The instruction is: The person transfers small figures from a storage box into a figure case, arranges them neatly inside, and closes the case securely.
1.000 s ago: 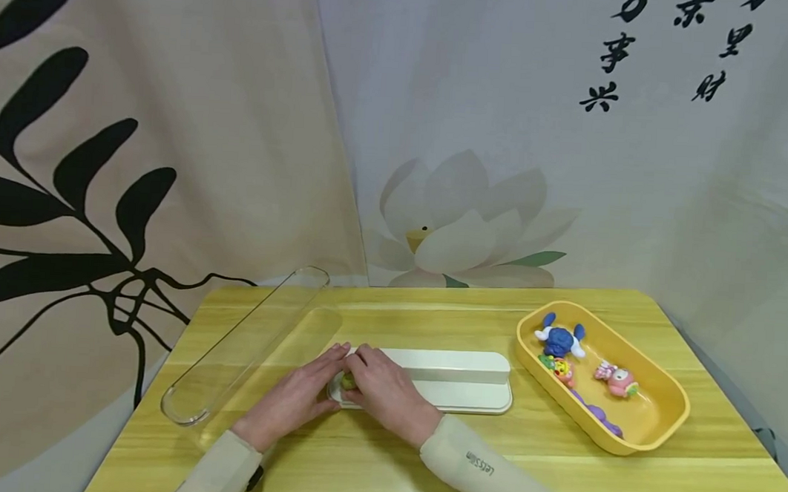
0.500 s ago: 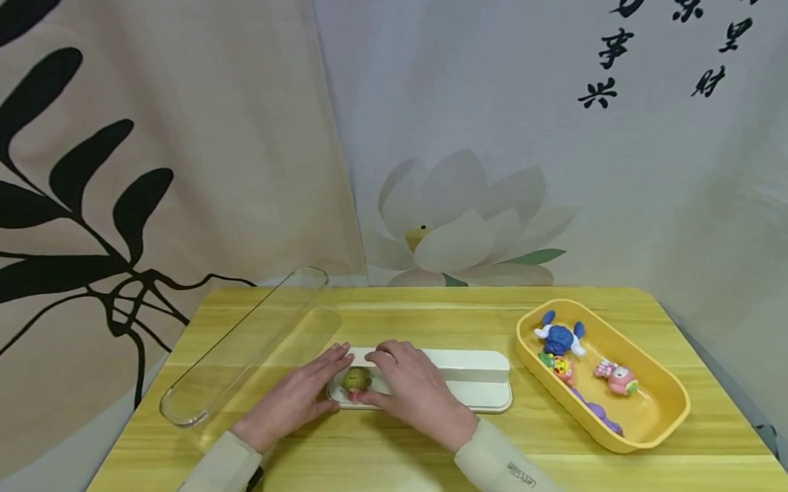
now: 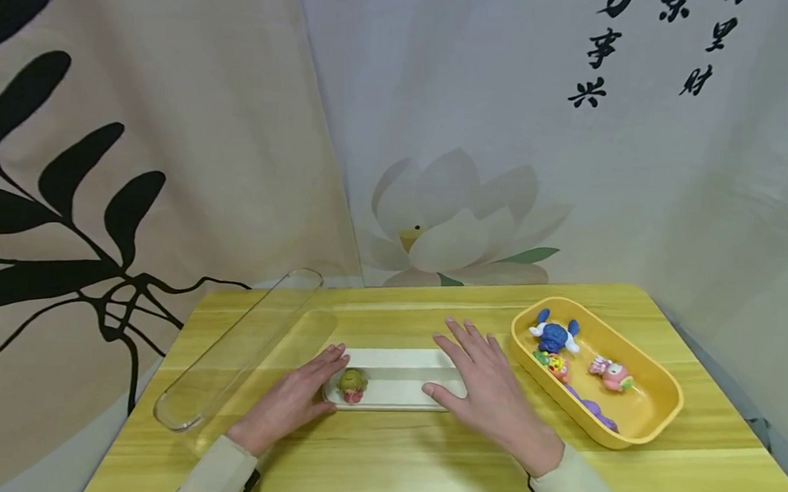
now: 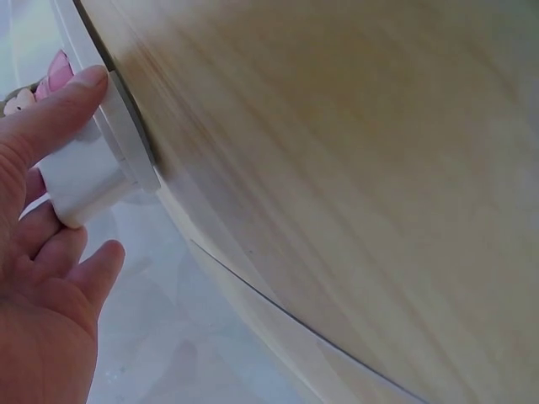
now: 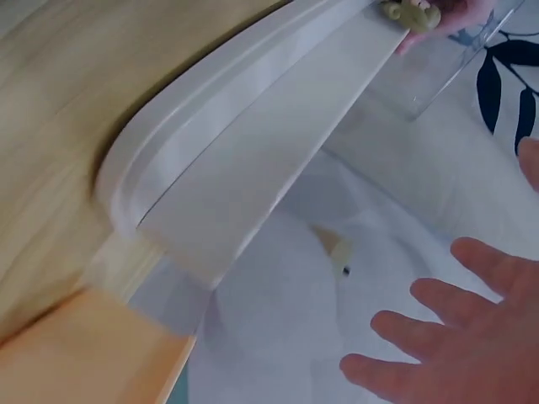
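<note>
A white stepped display base (image 3: 393,394) lies lengthwise on the table. At its left end stands a small figurine (image 3: 352,385) with an olive-green head and pink lower part. My left hand (image 3: 290,402) grips the base's left end, the thumb on the near edge and the fingers at the far side; the left wrist view shows the thumb (image 4: 72,109) against the rim. Over the base's right part my right hand (image 3: 493,392) is spread and holds nothing. In the right wrist view its fingers (image 5: 421,337) are straight, apart from the base (image 5: 269,126).
A yellow tray (image 3: 652,415) at the right holds several toy figures, among them a blue-and-white one (image 3: 554,336), a pink one (image 3: 614,375) and a purple one (image 3: 593,409). A clear long cover (image 3: 241,349) lies slanted at the left of the wooden table (image 3: 389,469).
My right hand has let go of the figurine and moved right, its fingers spreading. The figurine stays on the base's left end. My left hand keeps its place.
</note>
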Available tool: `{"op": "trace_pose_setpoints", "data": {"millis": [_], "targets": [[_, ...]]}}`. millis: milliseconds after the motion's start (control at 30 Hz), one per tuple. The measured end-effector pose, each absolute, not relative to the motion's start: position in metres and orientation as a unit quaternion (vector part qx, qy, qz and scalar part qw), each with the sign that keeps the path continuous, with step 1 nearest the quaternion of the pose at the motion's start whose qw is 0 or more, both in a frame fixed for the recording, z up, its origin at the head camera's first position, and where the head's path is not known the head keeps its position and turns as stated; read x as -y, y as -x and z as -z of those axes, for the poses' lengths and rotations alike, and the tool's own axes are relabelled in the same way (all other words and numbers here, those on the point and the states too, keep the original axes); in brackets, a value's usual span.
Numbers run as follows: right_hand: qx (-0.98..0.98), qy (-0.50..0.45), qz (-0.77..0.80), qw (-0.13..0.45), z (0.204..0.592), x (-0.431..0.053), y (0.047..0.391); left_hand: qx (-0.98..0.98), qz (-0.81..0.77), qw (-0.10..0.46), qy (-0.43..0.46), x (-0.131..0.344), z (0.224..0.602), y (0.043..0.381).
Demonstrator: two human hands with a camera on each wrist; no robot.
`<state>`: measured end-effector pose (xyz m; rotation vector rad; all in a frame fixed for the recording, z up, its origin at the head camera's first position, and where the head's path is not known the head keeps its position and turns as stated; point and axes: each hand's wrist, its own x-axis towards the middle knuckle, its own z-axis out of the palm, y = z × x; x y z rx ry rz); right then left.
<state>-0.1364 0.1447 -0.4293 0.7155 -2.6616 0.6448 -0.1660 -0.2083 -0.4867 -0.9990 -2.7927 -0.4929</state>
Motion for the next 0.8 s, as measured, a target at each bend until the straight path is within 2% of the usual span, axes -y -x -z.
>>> {"op": "trace_pose_setpoints", "data": {"millis": [200,467,800], "targets": [[0.939,-0.211,-0.217,0.162,0.425,-0.186,0.126,0.931,0.163,0.054,0.321,0.209,0.485,0.166],[0.941,-0.156,-0.228,0.195,0.421,-0.244,0.114,0.929,0.158,0.064,0.327,0.209,0.485,0.164],[0.942,-0.070,-0.276,0.176,0.425,-0.302,0.109,0.932,0.158,0.051,0.323,0.208,0.484,0.166]]}}
